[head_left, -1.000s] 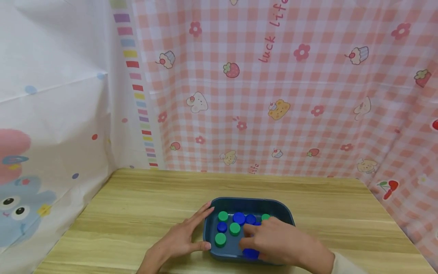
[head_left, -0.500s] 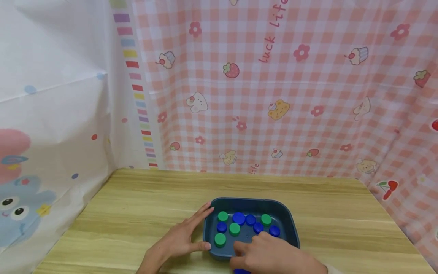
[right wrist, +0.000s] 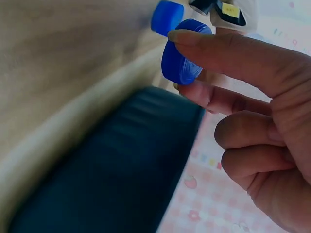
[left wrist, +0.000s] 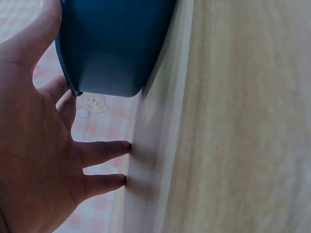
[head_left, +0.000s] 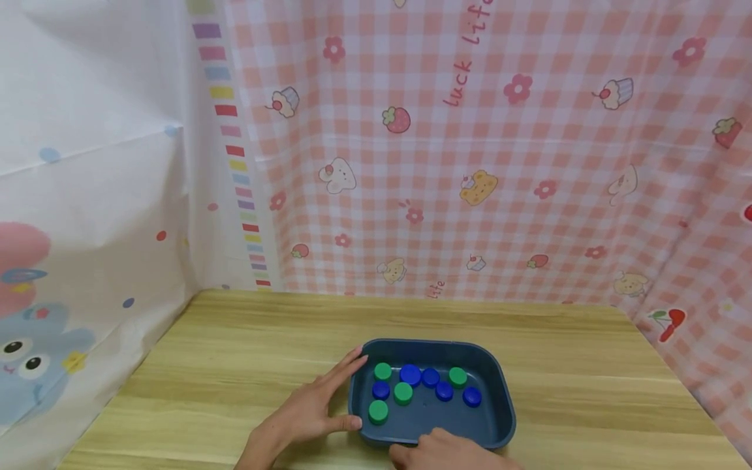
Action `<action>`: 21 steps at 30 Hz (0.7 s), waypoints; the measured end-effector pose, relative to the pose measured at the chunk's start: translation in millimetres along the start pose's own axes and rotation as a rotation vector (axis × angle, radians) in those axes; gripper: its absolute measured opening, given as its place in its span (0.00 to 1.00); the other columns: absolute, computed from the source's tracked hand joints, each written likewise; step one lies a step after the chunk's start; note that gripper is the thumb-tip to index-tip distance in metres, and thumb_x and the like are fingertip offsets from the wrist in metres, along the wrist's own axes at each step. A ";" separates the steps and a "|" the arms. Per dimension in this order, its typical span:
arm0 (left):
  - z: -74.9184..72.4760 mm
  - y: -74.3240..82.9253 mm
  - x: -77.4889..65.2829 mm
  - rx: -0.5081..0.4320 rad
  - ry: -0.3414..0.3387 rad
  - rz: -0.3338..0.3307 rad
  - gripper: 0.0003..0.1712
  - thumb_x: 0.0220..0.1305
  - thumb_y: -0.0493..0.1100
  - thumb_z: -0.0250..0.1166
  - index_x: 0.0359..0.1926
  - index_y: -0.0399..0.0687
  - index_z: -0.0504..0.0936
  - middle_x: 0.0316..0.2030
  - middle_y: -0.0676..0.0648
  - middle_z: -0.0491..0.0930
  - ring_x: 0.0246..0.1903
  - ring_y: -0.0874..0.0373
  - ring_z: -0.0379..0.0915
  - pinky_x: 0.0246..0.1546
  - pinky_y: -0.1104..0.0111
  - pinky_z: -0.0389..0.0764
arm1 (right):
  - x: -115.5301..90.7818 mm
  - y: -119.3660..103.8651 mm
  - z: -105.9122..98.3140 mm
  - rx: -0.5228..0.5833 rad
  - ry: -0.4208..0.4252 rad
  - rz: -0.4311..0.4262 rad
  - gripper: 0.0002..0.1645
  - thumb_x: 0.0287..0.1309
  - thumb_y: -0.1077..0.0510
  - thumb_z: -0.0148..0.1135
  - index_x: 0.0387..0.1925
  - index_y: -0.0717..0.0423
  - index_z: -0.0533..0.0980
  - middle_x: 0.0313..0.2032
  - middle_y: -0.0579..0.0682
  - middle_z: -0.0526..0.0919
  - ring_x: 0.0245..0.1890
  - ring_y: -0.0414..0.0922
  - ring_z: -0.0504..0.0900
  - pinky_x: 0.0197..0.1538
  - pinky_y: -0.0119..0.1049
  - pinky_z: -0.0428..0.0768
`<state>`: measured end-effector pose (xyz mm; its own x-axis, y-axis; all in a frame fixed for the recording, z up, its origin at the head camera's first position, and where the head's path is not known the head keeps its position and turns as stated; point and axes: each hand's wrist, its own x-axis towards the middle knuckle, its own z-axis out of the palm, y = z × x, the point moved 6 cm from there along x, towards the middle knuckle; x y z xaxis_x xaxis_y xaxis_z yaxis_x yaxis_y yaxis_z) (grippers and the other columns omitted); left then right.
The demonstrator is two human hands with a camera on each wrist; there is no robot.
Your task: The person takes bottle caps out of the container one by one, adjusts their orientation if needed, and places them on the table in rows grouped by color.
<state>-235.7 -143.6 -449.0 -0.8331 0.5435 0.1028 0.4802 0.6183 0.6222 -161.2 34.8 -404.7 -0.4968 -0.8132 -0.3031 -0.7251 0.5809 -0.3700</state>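
Note:
A dark blue tray [head_left: 437, 427] stands on the table with several green caps [head_left: 403, 393] and blue caps [head_left: 472, 396] spread inside. At its left end rests my left hand [head_left: 305, 410], thumb and fingertips touching the rim and side. In the left wrist view the left hand [left wrist: 43, 131] has spread, mostly straight fingers. My right hand [head_left: 452, 452] is at the tray's front side, partly cut off by the bottom edge. Between thumb and index finger the right hand [right wrist: 262, 102] pinches a blue bottle cap [right wrist: 172, 63], which the head view hides.
Another blue cap [right wrist: 166, 18] is behind the pinched one in the right wrist view, near the wooden table [right wrist: 53, 53]. A checked pink curtain [head_left: 435, 163] hangs behind the table, and a white printed sheet [head_left: 94, 183] covers the left side.
My right hand has come out of the tray toward the person, over its front rim, carrying a blue bottle cap. The left hand and the remaining caps have stayed in place.

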 end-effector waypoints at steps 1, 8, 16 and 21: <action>0.1 -0.1 0.0 0.001 -0.001 -0.002 0.50 0.57 0.65 0.65 0.75 0.66 0.49 0.75 0.61 0.39 0.65 0.38 0.57 0.51 0.34 0.65 | 3.1 5.0 5.9 0.047 -0.010 0.032 0.13 0.67 0.42 0.52 0.36 0.44 0.75 0.19 0.34 0.69 0.17 0.30 0.70 0.24 0.23 0.72; 0.8 -1.4 0.2 -0.005 -0.007 -0.015 0.51 0.57 0.65 0.64 0.75 0.68 0.48 0.74 0.62 0.38 0.66 0.39 0.55 0.52 0.32 0.61 | 35.2 56.0 71.6 0.068 -0.058 -0.014 0.17 0.68 0.36 0.46 0.45 0.38 0.74 0.19 0.32 0.71 0.15 0.27 0.71 0.21 0.22 0.73; 0.6 0.1 0.0 -0.003 -0.002 -0.003 0.51 0.57 0.64 0.65 0.75 0.67 0.48 0.74 0.64 0.37 0.66 0.40 0.57 0.54 0.32 0.59 | 46.0 64.0 93.8 -0.042 0.003 -0.151 0.15 0.68 0.39 0.48 0.44 0.40 0.74 0.18 0.30 0.68 0.10 0.23 0.65 0.17 0.16 0.67; 0.2 0.3 -0.3 -0.006 -0.006 0.000 0.50 0.58 0.64 0.65 0.75 0.67 0.48 0.74 0.62 0.37 0.66 0.41 0.57 0.55 0.32 0.57 | 47.4 65.0 98.1 -0.049 -0.021 -0.186 0.16 0.70 0.38 0.45 0.47 0.38 0.73 0.21 0.28 0.69 0.12 0.21 0.66 0.21 0.15 0.69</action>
<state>-235.2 -143.4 -449.0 -0.8314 0.5470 0.0979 0.4785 0.6151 0.6267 -185.1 37.6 -529.3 -0.3424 -0.9053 -0.2514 -0.8261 0.4176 -0.3784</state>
